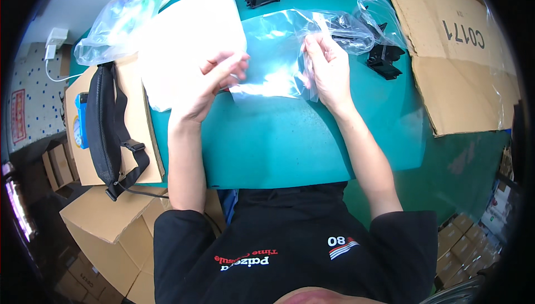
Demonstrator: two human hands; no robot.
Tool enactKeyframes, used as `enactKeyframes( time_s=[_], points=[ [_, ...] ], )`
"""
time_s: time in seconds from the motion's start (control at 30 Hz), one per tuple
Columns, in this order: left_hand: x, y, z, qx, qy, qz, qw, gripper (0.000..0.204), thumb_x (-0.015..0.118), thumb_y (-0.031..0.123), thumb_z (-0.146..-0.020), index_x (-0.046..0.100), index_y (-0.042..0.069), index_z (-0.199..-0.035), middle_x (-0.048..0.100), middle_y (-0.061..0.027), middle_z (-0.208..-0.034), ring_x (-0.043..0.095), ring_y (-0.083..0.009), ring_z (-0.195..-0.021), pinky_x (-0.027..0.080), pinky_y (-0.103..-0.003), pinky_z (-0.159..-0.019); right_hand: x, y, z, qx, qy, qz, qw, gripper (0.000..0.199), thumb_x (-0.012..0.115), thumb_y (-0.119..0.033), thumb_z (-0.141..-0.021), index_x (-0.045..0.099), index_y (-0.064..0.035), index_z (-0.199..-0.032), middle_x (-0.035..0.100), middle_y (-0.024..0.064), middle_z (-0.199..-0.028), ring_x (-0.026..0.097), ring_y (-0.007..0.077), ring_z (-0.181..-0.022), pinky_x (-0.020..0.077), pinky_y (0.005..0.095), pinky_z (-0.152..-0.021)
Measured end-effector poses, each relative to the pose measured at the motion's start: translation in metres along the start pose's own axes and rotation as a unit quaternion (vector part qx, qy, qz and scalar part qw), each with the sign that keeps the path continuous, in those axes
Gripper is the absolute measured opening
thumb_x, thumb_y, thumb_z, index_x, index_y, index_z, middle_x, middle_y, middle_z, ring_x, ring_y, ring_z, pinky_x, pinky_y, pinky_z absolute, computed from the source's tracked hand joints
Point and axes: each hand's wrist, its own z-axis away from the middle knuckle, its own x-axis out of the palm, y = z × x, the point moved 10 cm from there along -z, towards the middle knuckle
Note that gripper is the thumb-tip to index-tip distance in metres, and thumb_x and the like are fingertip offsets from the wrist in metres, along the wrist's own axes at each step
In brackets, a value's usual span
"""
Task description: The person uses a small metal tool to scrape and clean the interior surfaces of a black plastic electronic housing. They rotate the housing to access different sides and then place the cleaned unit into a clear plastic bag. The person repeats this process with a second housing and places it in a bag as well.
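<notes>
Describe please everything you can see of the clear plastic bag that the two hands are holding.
The clear plastic bag is thin, glossy film, see-through, so the teal table shows through it. It looks flat and empty between the hands and is creased and crumpled toward its right end. It lies low over the table, spread sideways. The left hand pinches its left edge, and the right hand grips its right part with the fingers. A white stack of sheets lies at its left, and a black plastic part at its right.
</notes>
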Motion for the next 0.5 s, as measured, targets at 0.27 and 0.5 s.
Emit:
enactKeyframes(
  time_s=[0.27,0.5],
  points=[
    [-0.016,0.025,0.014,0.141,0.125,-0.133,0.973,0.014,0.076,0.011,-0.095,0.072,0.001,-0.104,0.069,-0.0006,-0.083,0.06,-0.0044,-0.071,0.048,-0.021,-0.065,0.021,-0.081,0.04,-0.357,0.16,0.367,0.844,0.056,0.087,-0.007,-0.076,0.056,0.001,-0.122,0.06,0.0084,-0.095,0.058,0.0198,-0.081,0.0494,0.0332,-0.068],
    [0.024,-0.02,0.008,0.043,0.062,-0.131,0.988,0.02,0.08,0.013,-0.091,0.063,0.005,-0.085,0.062,0.0,-0.076,0.062,-0.0056,-0.075,0.05,-0.022,-0.062,0.066,-0.006,0.043,-0.077,-0.13,0.155,0.976,0.057,0.099,-0.029,-0.067,0.062,-0.0057,-0.103,0.06,0.0005,-0.084,0.053,0.0088,-0.074,0.0495,0.026,-0.065]
  ],
)
